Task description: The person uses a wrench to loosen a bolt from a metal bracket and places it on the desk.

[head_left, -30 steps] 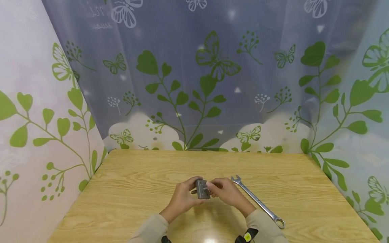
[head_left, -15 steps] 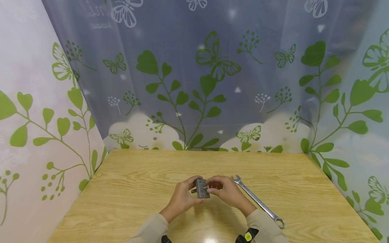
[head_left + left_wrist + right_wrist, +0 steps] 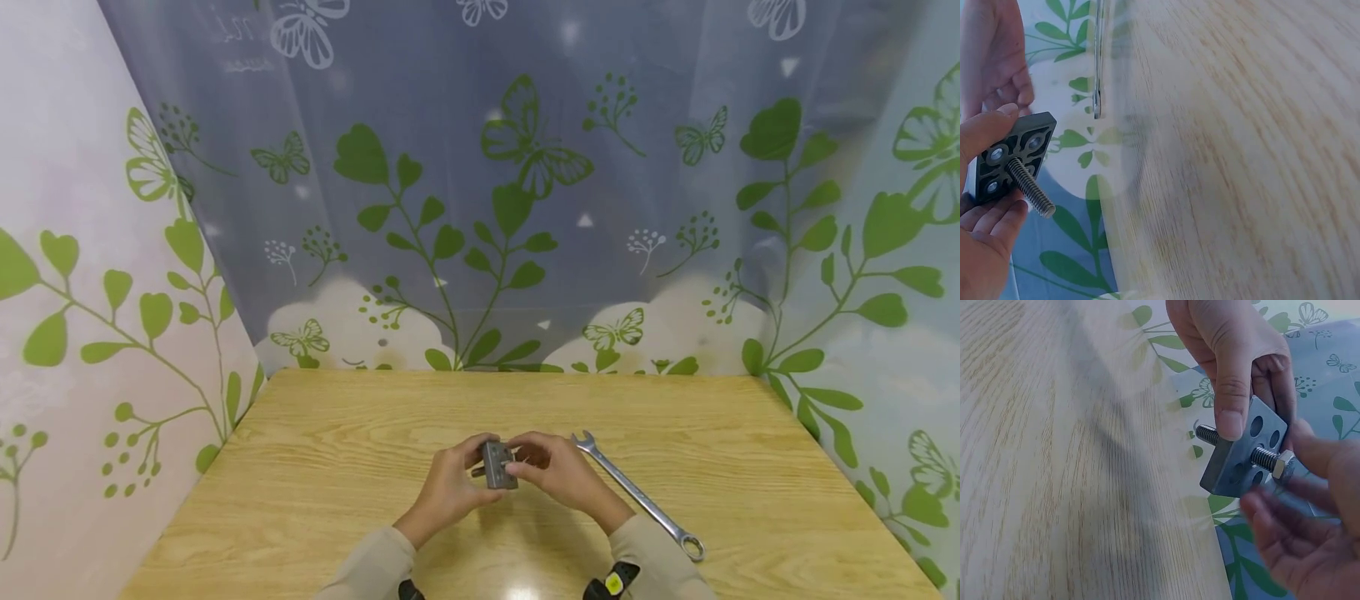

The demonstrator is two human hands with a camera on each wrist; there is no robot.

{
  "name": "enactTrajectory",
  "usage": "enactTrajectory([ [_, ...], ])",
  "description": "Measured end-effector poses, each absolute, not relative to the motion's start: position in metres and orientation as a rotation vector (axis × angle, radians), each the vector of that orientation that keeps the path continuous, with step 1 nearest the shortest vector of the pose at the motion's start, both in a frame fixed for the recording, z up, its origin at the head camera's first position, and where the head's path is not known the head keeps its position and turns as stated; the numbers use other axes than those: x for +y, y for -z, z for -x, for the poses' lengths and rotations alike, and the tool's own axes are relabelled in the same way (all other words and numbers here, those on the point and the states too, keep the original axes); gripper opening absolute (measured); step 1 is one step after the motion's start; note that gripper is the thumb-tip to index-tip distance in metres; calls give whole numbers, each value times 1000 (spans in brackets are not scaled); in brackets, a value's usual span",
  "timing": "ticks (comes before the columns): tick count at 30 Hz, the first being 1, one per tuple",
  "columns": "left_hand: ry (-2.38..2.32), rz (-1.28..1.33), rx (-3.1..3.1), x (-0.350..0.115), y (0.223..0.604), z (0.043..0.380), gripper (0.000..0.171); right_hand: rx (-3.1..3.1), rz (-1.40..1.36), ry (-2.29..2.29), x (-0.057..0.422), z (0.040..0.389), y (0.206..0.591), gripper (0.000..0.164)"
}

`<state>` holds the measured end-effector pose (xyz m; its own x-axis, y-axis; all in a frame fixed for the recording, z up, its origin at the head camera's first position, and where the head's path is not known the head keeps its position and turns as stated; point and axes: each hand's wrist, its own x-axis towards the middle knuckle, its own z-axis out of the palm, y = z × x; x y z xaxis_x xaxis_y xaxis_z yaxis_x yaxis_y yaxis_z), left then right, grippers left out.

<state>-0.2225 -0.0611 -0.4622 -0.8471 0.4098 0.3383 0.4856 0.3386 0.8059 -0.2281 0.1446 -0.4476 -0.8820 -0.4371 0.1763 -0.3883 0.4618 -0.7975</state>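
In the head view, my left hand grips a grey square block by its edges, raised off the table. The right wrist view shows round holes in the block and a long hex bolt through its middle, its head standing well clear of the face. Its threaded end sticks out of the ribbed back in the left wrist view. My right hand has its thumb and fingers around the bolt head; some fingers are blurred. Exact finger contact is hard to make out.
A combination wrench lies slantwise on the wooden table, right of my right hand. Patterned curtains with leaves and butterflies hang behind the table and along both sides.
My right thumb and fingers shift around the bolt head, the thumb dropping lower and then moving closer to the block. My left hand and the block stay almost still.
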Motion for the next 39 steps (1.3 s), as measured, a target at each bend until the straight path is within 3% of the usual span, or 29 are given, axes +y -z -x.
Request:
enactTrajectory([
  [8, 1574, 825, -2511, -60, 461, 222, 65, 2561, 577, 1493, 142, 226, 445, 48],
  [11, 1570, 831, -2513, -60, 462, 221, 64, 2545, 597, 1487, 142, 226, 445, 44],
  [16, 1530, 831, -2526, -60, 463, 221, 65, 2576, 717, 1420, 145, 228, 446, 21],
  [25, 1517, 831, -2522, -61, 463, 221, 64, 2634, 825, 1375, 145, 226, 444, 22],
  [30, 1513, 841, -2517, -61, 464, 221, 66, 2592, 785, 1411, 146, 225, 446, 28],
  [39, 1529, 835, -2493, -60, 466, 222, 67, 2544, 564, 1421, 148, 227, 449, 52],
])
